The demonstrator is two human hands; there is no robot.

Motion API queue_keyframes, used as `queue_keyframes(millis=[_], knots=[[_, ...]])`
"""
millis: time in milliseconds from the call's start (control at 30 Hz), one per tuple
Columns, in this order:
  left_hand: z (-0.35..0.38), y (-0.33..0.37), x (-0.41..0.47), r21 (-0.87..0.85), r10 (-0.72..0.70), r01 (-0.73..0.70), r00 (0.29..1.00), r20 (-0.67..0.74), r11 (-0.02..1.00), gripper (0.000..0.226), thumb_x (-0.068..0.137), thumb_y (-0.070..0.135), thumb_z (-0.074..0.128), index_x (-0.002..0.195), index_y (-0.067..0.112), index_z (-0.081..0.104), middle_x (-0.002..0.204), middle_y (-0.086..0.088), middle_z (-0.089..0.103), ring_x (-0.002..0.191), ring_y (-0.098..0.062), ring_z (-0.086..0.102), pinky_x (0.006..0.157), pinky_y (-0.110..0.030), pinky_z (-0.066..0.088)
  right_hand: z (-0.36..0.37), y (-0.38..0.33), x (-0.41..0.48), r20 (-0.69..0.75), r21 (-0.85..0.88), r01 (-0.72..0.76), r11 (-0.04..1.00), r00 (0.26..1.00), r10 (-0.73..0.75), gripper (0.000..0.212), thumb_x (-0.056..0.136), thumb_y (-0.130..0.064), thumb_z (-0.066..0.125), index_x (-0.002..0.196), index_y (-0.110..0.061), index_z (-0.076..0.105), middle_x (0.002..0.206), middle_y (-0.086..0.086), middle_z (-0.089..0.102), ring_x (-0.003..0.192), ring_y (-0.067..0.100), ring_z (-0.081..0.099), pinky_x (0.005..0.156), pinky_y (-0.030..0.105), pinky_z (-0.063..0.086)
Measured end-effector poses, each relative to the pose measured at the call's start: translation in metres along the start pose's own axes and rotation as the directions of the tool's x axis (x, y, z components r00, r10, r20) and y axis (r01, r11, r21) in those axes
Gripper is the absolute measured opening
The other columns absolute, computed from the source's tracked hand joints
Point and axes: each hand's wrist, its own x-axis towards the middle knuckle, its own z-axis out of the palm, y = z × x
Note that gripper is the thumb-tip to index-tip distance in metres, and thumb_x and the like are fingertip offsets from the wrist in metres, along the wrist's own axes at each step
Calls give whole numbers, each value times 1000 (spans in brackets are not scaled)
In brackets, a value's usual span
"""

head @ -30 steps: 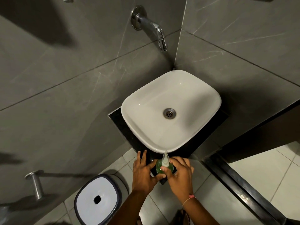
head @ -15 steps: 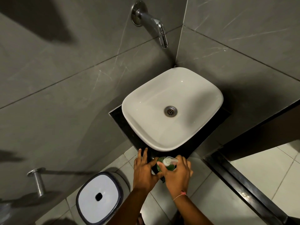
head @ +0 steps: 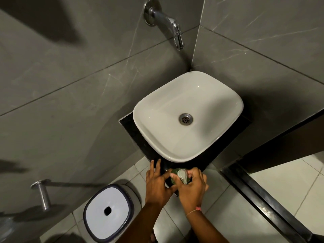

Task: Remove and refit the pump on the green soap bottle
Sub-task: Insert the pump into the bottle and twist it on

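Two hands work at the near corner of the black bench [head: 130,126], just in front of the white basin [head: 157,111]. Green soap bottle [head: 173,175] stands upright on that corner, mostly hidden between the hands; only a crescent of green shows. Pump [head: 182,175], pale and translucent, sits on top of the bottle with its spout pointing toward the wearer.

Left hand [head: 157,183]: thumb and first finger pressed against the bottle's left side, steadying it; the other fingers splayed flat and loose over the bench edge. Right hand [head: 192,187]: fingers curled around the pump and its collar from the right, gripping it.

Step in hand, as judged: a twist at the collar, one hand bracing the body and the other turning the head. Whether the thread is being loosened or tightened cannot be told from this view; the pump sits low on the neck with no gap visible.

Next move calls for a firm hold on the bottle so it does not spin or slide off the corner, and a straight, vertical pull or seat of the pump so the dip tube stays in line with the neck. Soapy plastic may be slick.

Surroundings: wall tap [head: 168,21] above the basin, white-lidded bin [head: 107,212] on the floor to the left.
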Motion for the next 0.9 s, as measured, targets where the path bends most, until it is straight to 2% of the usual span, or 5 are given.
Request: queue_keyframes(millis=[200,400,633,767,900], knots=[[2,-3,2,24,17,-17,1000,5,1000,54,72,55,71,122,40,57,161,-2,14,148,-24,-7,118,-54,18,-8,10,1,65,-40,96,995,994,-94,50,61,-39,85,106,-44,64,106,-16,49,108,10,41,89,33,23],[3,-3,1,37,3,-4,1000,9,999,57,72,53,72,125,40,56,161,-1,14,148,-23,-7,119,-54,17,-2,0,5,31,-78,-10,997,999,12,40,52,-27,88,77,-25,56,96,-2,58,104,27,51,81,35,28],[3,-4,1,39,15,-16,1000,23,999,61,72,60,66,128,41,52,161,-2,12,148,-24,-9,120,-53,12,-14,16,-2,70,-57,113,992,992,-109,39,65,-47,79,101,-53,64,121,-20,48,123,13,36,103,51,27],[3,-4,2,45,10,-11,1000,16,999,62,72,56,70,129,38,53,161,-3,13,148,-25,-8,118,-56,16,-9,4,6,16,-76,32,997,999,-31,35,52,-36,89,76,-35,63,119,-9,55,124,26,42,97,53,31],[3,-4,0,22,20,-20,1000,-12,1000,62,71,52,70,129,40,52,161,-4,14,148,-27,-6,117,-57,17,-10,6,1,49,-61,84,995,996,-81,44,58,-46,83,98,-38,66,136,-14,45,139,21,27,107,52,20]])
